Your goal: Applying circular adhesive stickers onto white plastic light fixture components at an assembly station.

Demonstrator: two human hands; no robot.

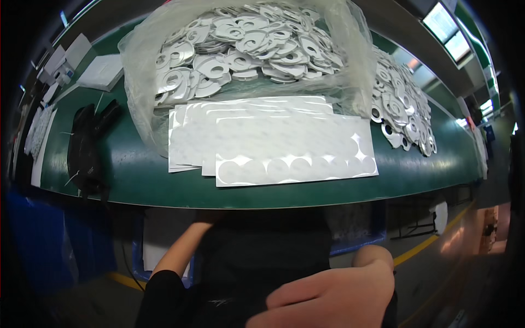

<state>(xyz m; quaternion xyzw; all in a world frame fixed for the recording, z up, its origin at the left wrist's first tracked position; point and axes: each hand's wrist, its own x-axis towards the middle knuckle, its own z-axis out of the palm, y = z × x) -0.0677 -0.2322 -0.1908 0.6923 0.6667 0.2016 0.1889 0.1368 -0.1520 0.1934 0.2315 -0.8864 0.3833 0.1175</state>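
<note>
My left hand (pixel 210 215) reaches in at the table's front edge, against my dark clothing. Its fingers are hidden there. Large and close at the bottom right, my right hand (pixel 336 295) shows its back, fingers bent to the left and closed. The picture's lower edge cuts it off, and anything inside it is hidden. On the green table (pixel 142 186) beyond both hands lie overlapping white sticker sheets (pixel 295 139) with round cut outlines along the front edge. Neither hand visibly touches them.
Behind the sheets, a clear plastic bag (pixel 139 98) holds many flat white ring-shaped pieces (pixel 251 41). More such pieces (pixel 402 104) are heaped at the right. A black object (pixel 85 147) and a white box (pixel 102 72) are at the left. Blue bins (pixel 358 249) stand below the table.
</note>
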